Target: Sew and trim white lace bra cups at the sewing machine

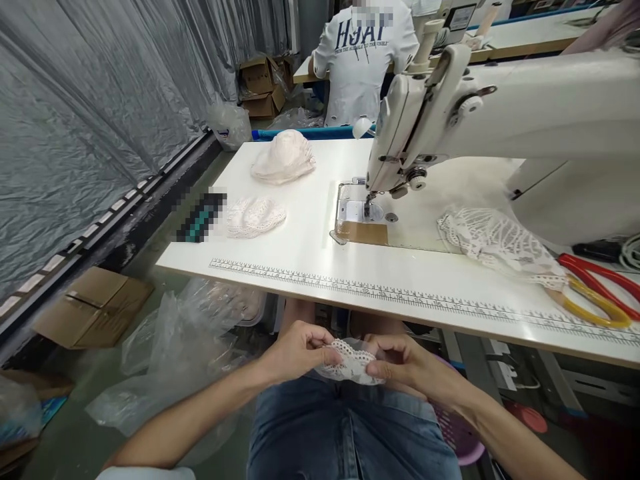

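Note:
Over my lap, a small piece of white lace [349, 365] with a scalloped, holed edge is stretched between both hands. My left hand [305, 348] pinches its left end between thumb and fingers. At the other end, my right hand [397, 360] grips the lace the same way. Both hands are below the front edge of the white sewing table [300, 247]. On the table stands a sewing machine [400, 133], its needle area beyond my hands. A flat lace piece [256, 217] and a pale padded cup [286, 155] lie on the table's left part.
More white lace [500, 240] lies right of the needle, beside red-handled scissors [595, 267] and a yellow-handled pair [595, 303]. A printed ruler [350, 287] runs along the front edge. Cardboard boxes [93, 307] and plastic bags [170, 353] sit on the floor. A person [357, 67] sits ahead.

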The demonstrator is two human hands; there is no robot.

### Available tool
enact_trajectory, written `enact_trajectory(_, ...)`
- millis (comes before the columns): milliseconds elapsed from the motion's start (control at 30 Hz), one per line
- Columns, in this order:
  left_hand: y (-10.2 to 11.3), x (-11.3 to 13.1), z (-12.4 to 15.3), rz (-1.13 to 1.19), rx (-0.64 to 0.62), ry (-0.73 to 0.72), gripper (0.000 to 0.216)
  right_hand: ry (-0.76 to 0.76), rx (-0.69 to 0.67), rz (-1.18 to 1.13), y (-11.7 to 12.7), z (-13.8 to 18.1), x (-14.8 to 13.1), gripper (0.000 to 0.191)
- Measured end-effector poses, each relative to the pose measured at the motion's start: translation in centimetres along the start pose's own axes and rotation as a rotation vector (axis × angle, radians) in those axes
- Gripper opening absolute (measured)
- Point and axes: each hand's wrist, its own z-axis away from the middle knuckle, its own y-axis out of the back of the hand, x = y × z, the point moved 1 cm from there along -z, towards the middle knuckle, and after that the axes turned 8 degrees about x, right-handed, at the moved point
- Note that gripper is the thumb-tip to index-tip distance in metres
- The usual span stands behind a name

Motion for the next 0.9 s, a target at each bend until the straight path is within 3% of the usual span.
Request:
enact_trajectory(333,1.1,-0.5,0.1,0.02,-0.046,-0.018,0.027,0.058,-0.021,0.085,-0.2,0.1,-0.4,0.022)
enact_trajectory(567,1.4,2.0,-0.3,-0.175,-0.253,-0.061,0.034,-0.033,-0.09,0.064,-1.0,-0.3,-1.4,0.026)
enact_trajectory(900,0.8,1.9,-1.2,-0.143,-0.254,-0.007,0.021,-0.071,-0.115,0.137,-1.0,-0.5,-2.0,0.033)
